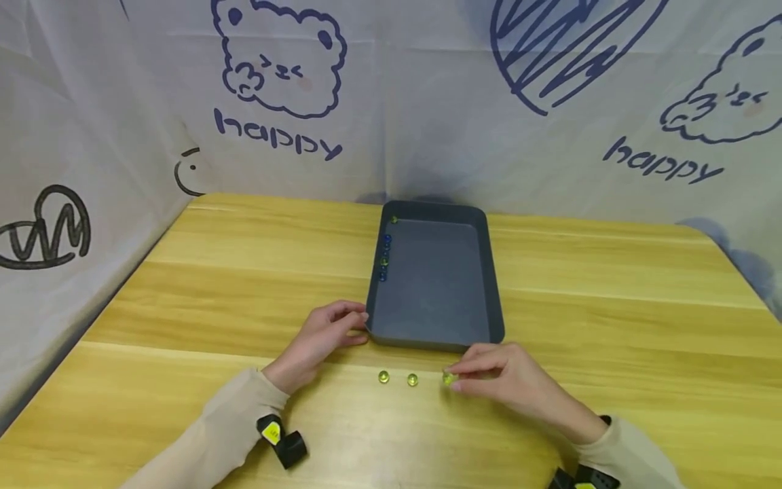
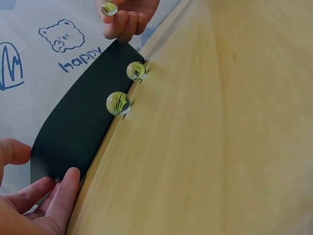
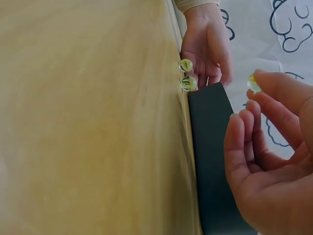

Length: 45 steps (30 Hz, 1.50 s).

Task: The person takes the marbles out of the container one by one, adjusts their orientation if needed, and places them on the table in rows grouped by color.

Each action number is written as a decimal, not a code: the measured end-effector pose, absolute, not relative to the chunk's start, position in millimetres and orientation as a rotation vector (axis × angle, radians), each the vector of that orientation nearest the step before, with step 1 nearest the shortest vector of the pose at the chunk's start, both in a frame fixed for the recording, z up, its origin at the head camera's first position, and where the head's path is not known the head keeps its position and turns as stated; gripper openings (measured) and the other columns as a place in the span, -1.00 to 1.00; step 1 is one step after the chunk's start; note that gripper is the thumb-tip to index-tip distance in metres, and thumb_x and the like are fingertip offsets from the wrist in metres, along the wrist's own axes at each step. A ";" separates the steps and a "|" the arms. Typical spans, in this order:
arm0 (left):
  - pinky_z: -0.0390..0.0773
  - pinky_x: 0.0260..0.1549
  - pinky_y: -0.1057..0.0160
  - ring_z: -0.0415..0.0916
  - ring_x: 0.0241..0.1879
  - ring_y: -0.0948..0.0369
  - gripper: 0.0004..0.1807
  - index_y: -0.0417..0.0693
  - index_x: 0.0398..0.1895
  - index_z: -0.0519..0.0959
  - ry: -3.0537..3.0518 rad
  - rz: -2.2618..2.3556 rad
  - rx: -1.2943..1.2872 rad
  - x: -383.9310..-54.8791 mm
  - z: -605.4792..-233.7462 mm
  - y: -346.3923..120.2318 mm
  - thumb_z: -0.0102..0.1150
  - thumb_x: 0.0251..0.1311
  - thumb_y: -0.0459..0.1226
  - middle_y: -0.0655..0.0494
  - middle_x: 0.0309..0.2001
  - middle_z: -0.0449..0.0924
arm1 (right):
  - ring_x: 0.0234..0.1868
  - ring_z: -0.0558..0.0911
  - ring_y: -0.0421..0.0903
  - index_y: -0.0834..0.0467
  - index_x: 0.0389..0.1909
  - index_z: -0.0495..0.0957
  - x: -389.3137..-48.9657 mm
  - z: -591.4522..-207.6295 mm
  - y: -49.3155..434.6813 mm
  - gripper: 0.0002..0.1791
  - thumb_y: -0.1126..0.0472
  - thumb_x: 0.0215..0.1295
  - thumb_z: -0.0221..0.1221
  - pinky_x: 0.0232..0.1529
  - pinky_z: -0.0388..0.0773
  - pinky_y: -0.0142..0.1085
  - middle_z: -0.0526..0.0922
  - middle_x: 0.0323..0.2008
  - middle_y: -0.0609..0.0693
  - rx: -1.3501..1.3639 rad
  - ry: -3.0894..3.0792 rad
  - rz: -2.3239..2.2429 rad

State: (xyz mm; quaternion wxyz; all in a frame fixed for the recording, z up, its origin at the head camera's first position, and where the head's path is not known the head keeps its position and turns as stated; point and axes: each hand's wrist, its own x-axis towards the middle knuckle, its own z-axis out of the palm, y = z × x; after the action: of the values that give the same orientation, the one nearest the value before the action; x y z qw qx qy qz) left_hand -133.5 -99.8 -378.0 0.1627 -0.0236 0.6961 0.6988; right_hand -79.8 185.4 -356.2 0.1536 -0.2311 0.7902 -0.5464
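My left hand (image 1: 324, 336) holds the near left corner of a dark grey rectangular tray (image 1: 496, 299), its fingers against the rim and outer wall. Between thumb and forefinger, my right hand (image 1: 510, 373) pinches a clear marble with a yellow-green swirl (image 3: 253, 84), raised above the table near the tray's front right corner. Two similar yellow-green marbles, one on the left (image 1: 383, 377) and one on the right (image 1: 413, 379), lie on the table before the tray. Inside, along its left wall, several blue marbles (image 1: 383, 276) sit in a line with a yellow-green marble (image 1: 384, 261) among them. Farther back is another yellow-green marble (image 1: 394, 219).
Underneath is a light wood-grain table (image 1: 611, 305), whose back edge meets a white cloth (image 1: 415, 102) with blue drawings. Black straps with small devices (image 1: 284, 438) sit at both wrists, over beige sleeves (image 1: 214, 428).
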 end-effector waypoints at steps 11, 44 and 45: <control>0.63 -0.04 0.22 0.52 -0.06 0.10 -0.63 -0.46 0.14 0.42 1.984 1.994 -0.058 -132.6 -379.1 -102.2 -0.04 0.34 -0.40 -0.26 0.05 0.46 | -0.38 0.58 -0.17 0.29 -0.12 0.70 -80.7 -356.6 185.2 -0.73 0.22 0.21 0.32 -0.47 0.58 -0.41 0.68 -0.29 0.00 -0.587 2.296 -1.469; 0.62 -0.02 0.23 0.50 -0.02 0.05 -0.62 -0.47 0.16 0.40 1.962 1.991 -0.060 -134.5 -379.0 -100.2 -0.06 0.34 -0.40 -0.28 0.07 0.45 | -0.38 0.58 -0.24 0.21 -0.16 0.73 -76.3 -376.0 173.8 -0.75 0.17 0.18 0.35 -0.45 0.56 -0.41 0.69 -0.32 -0.09 -0.682 2.571 -1.357; 0.62 -0.03 0.23 0.50 -0.02 0.06 -0.62 -0.47 0.16 0.40 1.961 1.989 -0.060 -134.3 -379.1 -99.9 -0.06 0.34 -0.40 -0.28 0.07 0.45 | -0.38 0.58 -0.25 0.20 -0.16 0.73 -75.7 -376.2 174.1 -0.75 0.17 0.19 0.34 -0.45 0.56 -0.41 0.69 -0.32 -0.10 -0.682 2.576 -1.350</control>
State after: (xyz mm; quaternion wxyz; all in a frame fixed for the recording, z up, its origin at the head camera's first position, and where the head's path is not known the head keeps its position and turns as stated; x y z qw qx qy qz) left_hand -134.3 -99.9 -379.1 0.1730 -0.0210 0.6913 0.7012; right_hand -75.7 174.1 -376.2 0.0771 -0.2276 0.8598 -0.4506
